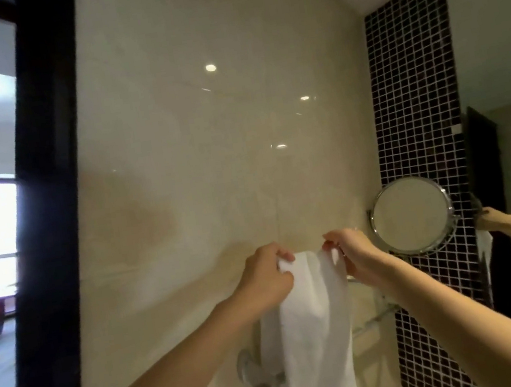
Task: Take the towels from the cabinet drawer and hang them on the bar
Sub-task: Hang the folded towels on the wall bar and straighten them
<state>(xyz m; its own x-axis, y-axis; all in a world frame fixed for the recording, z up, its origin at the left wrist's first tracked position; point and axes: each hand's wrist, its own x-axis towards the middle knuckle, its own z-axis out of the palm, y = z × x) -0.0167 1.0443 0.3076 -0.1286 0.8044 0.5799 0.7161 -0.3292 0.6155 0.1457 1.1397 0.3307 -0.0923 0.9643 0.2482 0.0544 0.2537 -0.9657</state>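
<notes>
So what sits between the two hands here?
In the head view, the top edge of the white towel spans from left hand to right hand; each pinches a corner.

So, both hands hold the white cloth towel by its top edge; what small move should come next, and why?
Probably carry the top edge of the white cloth towel over the chrome metal bar and let it drape. The left hand and the right hand pinch that edge above the bar, and the towel seems to hang in front of it.

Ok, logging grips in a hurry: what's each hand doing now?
Left hand: grips the white cloth towel at its top.
Right hand: pinches the same towel.
</notes>
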